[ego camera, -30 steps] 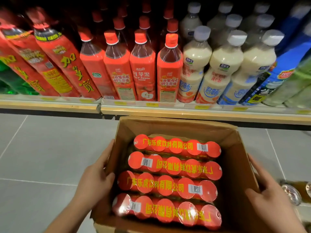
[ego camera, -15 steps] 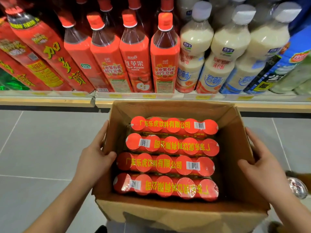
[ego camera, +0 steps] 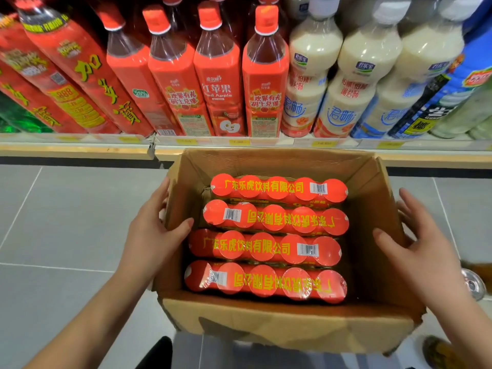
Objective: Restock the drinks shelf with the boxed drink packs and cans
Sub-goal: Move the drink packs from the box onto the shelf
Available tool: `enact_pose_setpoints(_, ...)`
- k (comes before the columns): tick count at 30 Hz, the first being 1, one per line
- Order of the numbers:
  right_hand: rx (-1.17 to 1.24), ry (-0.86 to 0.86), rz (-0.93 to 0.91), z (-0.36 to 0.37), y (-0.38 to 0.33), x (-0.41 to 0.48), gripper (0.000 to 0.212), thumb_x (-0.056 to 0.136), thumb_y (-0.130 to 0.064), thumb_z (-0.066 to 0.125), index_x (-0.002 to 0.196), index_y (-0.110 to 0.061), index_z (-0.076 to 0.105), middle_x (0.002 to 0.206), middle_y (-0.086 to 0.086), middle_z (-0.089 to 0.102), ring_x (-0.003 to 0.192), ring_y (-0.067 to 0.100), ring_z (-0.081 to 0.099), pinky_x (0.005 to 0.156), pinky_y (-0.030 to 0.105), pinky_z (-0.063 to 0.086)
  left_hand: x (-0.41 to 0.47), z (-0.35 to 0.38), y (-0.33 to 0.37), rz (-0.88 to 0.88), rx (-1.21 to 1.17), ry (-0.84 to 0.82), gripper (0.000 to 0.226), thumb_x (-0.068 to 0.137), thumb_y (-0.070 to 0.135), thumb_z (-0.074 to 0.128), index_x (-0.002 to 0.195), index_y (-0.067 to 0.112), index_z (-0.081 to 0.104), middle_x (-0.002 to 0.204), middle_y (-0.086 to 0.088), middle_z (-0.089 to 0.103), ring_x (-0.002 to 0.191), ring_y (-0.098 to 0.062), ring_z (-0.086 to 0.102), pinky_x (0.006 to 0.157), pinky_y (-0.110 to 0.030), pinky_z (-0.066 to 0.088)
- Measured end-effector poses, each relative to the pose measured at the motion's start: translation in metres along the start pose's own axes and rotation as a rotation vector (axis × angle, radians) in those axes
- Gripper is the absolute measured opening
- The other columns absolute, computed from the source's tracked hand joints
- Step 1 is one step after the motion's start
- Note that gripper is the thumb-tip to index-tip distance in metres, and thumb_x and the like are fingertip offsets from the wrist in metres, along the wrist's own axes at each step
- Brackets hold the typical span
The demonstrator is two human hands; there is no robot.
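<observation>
An open cardboard box (ego camera: 279,328) sits low in front of the drinks shelf (ego camera: 239,150). Inside it lie several shrink-wrapped can packs (ego camera: 266,247) with red tops and yellow lettering, side by side in rows. My left hand (ego camera: 151,235) grips the box's left wall, thumb hooked over the rim inside and fingers along the outside. My right hand (ego camera: 418,249) straddles the right wall, its thumb lying inside and its straight fingers spread outside.
The shelf holds tall red tea and apple drink bottles (ego camera: 218,75), milky white bottles (ego camera: 354,75) and blue-labelled bottles (ego camera: 452,89) at the right. Grey floor tiles (ego camera: 66,235) lie to the left. A loose can (ego camera: 472,283) and a shoe (ego camera: 436,350) are at the right.
The box has come closer to the shelf front and sits more fully in view. Both hands stayed on its side walls; the right fingers have spread.
</observation>
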State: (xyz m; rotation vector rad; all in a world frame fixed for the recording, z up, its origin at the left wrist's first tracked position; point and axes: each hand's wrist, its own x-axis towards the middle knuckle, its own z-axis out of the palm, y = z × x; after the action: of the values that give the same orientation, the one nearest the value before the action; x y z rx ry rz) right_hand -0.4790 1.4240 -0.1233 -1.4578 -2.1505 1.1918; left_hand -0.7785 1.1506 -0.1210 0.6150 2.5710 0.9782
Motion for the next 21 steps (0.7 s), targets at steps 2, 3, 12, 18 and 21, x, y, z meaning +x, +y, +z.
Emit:
enact_pose_setpoints(2,-0.005,0.018,-0.054,-0.001,-0.003,-0.005,0.082,0.087,-0.023,0.076,0.142,-0.065,0.031,0.142,-0.022,0.047,0.133,0.006,0.049,0.114,0.048,0.042,-0.006,0.0,0.003,0.08,0.068,0.011,0.086,0.082,0.027,0.081,0.153,0.037,0.034,0.151,0.005,0.044,0.138,-0.014,0.042,0.112,-0.037,0.039)
enact_pose_setpoints(3,-0.01,0.028,-0.08,0.0,-0.006,-0.01,0.081,0.087,-0.024,0.076,0.143,-0.063,0.033,0.143,-0.02,0.049,0.133,0.006,0.049,0.114,0.047,0.042,-0.012,0.001,0.004,0.121,0.09,0.002,0.085,0.081,0.027,0.081,0.153,0.033,0.036,0.152,0.004,0.041,0.139,-0.013,0.038,0.112,-0.033,0.036)
enact_pose_setpoints(12,-0.128,-0.154,-0.091,0.033,-0.017,-0.062,0.083,0.083,-0.033,0.081,0.154,-0.041,0.039,0.136,-0.018,0.05,0.125,0.005,0.055,0.104,0.031,0.048,-0.052,0.012,-0.003,0.412,0.299,-0.222,0.072,0.075,0.033,0.086,0.139,0.024,0.053,0.14,0.003,0.045,0.128,-0.014,0.044,0.106,-0.031,0.041)
enact_pose_setpoints(18,-0.229,-0.251,-0.044,0.034,-0.017,-0.055,0.081,0.08,-0.036,0.084,0.149,-0.039,0.043,0.128,-0.017,0.051,0.114,0.003,0.057,0.091,0.022,0.049,-0.052,0.017,-0.005,0.35,0.386,-0.343,0.061,0.075,0.031,0.084,0.129,0.03,0.056,0.133,0.005,0.045,0.115,-0.016,0.058,0.088,-0.021,0.049)
enact_pose_setpoints(21,-0.295,-0.339,-0.012,0.035,-0.016,-0.054,0.069,0.08,-0.038,0.084,0.139,-0.041,0.049,0.117,-0.02,0.05,0.11,0.004,0.058,0.096,0.028,0.051,-0.048,0.02,0.001,0.278,0.483,-0.42,0.055,0.079,0.039,0.079,0.128,0.032,0.054,0.133,0.005,0.044,0.114,-0.016,0.059,0.088,-0.026,0.054)
